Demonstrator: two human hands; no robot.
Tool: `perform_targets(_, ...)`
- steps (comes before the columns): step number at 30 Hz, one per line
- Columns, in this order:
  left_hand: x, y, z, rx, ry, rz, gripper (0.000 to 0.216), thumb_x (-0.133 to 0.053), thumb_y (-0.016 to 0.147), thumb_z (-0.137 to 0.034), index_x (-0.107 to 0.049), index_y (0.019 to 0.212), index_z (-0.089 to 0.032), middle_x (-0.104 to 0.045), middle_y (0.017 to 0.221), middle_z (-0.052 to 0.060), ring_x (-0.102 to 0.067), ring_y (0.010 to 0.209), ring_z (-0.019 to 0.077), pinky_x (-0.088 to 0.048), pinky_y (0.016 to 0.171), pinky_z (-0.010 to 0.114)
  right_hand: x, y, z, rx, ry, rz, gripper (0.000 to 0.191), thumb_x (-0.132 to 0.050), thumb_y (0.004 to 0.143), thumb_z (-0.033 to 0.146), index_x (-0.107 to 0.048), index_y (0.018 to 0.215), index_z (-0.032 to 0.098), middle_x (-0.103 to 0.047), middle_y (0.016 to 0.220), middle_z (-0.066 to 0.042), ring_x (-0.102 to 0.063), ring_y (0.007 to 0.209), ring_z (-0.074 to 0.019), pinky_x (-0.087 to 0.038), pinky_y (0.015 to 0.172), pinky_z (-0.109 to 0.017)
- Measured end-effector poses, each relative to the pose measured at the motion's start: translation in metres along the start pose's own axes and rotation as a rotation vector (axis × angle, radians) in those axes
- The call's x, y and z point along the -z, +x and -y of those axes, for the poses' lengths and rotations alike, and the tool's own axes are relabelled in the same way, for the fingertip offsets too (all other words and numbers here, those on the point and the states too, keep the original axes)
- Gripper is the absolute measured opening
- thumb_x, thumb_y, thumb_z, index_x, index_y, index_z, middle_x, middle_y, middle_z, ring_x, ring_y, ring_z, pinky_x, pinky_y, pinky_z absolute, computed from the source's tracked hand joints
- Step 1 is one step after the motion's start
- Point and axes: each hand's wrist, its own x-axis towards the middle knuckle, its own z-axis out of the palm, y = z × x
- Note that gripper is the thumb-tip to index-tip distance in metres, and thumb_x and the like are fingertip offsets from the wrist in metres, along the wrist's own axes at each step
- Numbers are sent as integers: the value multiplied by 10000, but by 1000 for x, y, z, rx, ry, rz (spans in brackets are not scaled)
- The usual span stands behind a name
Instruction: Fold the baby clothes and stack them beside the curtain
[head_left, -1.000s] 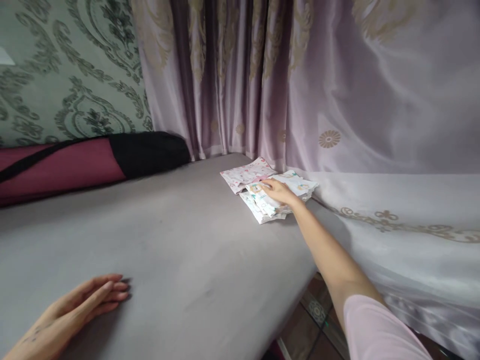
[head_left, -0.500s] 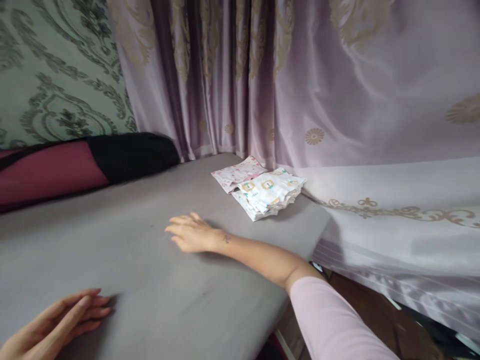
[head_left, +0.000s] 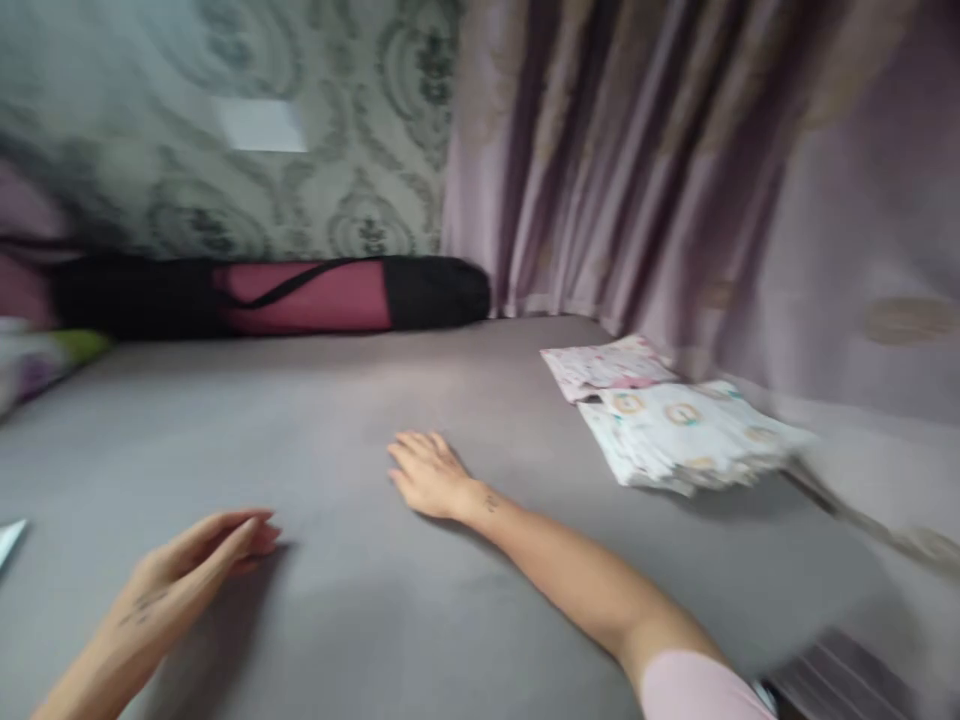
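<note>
My right hand (head_left: 431, 478) lies palm down on the grey sheet (head_left: 337, 400), fingers stretched and open, holding nothing. To the left and nearer, my left hand (head_left: 195, 570) hovers edge-on just above the sheet, its shadow beneath it. Its fingers are loosely extended, and I see nothing in them. Right of my right hand, apart from it, rests a stack of folded white printed cloths (head_left: 686, 435), with orange and teal motifs. A pink-and-white patterned cloth (head_left: 607, 367) lies beside the stack, partly under its back edge.
A long black and pink bag (head_left: 307, 297) with a strap lies along the patterned wall. Mauve curtains (head_left: 570, 180) hang behind and to the right of the cloths. At the left edge are a white and green item (head_left: 45, 360) and a pale corner of something (head_left: 9, 540).
The view has swung left, bringing more of the wall and bag in. My left hand has come further into view. My right hand stays flat on the sheet; the cloths have not been moved.
</note>
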Motion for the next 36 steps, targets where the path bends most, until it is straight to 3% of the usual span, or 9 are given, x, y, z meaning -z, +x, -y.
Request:
perform_targets(3, 7, -21, -18, 31, -133, -22, 528, -620, 697, -704, -704, 918, -232, -778, 876, 65, -739, 869, 271, -604, 819, 385, -6, -3, -7, 10, -10, -52, 432, -340, 1024, 276, -502, 1390, 114, -478, 1502, -141, -385, 1419, -247, -247, 1186, -485)
perform_targets(7, 20, -34, -19, -11, -121, -154, 423, -557, 804, -569, -697, 928, -190, -763, 857, 82, -725, 838, 244, -570, 774, 354, -27, 7, -24, 44, -65, -102, 481, -294, 1009, 303, -548, 1374, 118, -502, 1477, -163, -430, 1393, -280, -278, 1171, -517)
perform_targets(12, 41, -55, 9, 56, 25, -371, 324, -495, 855, -416, -697, 948, -180, -748, 831, 60, -689, 740, 198, -536, 722, 315, -47, 17, -37, 99, -82, -196, 587, -206, 1006, 413, -573, 1345, 103, -536, 1446, -156, -463, 1367, -295, -305, 1155, -533)
perform_targets(18, 64, -73, 46, 33, 306, -662, 253, -489, 878, -338, -688, 921, -188, -719, 915, 68, -643, 783, 198, -515, 725, 323, -47, 18, -38, 109, -94, -190, 619, -176, 1007, 442, -567, 1349, 104, -534, 1446, -155, -469, 1362, -291, -312, 1154, -528)
perform_targets(24, 98, -71, 77, 14, 512, -817, 220, -467, 893, -286, -658, 903, -178, -654, 858, 67, -602, 806, 207, -505, 810, 357, -48, 19, -38, 102, -98, -185, 635, -168, 1003, 458, -564, 1351, 103, -526, 1453, -157, -456, 1372, -296, -301, 1164, -532)
perform_targets(27, 109, -67, 87, -20, 617, -839, 253, -482, 915, -341, -658, 982, -172, -634, 942, 93, -586, 933, 244, -472, 923, 411, -48, 19, -38, 110, -104, -178, 641, -166, 1004, 458, -557, 1357, 91, -516, 1459, -165, -445, 1379, -301, -302, 1164, -539)
perform_targets(31, 114, -63, 96, -89, 768, -734, 444, -592, 861, -472, -625, 1167, -152, -557, 1213, 164, -499, 1173, 319, -380, 1054, 484, -50, 19, -40, 116, -113, -194, 641, -167, 1004, 460, -553, 1355, 88, -515, 1459, -167, -446, 1377, -305, -306, 1161, -539)
perform_targets(36, 110, -61, 102, -33, 809, -718, 505, -635, 828, -512, -605, 1216, -191, -469, 1373, 173, -397, 1297, 367, -315, 1100, 531, -50, 19, -41, 121, -113, -202, 639, -170, 999, 466, -554, 1352, 97, -523, 1453, -167, -457, 1368, -308, -318, 1153, -547)
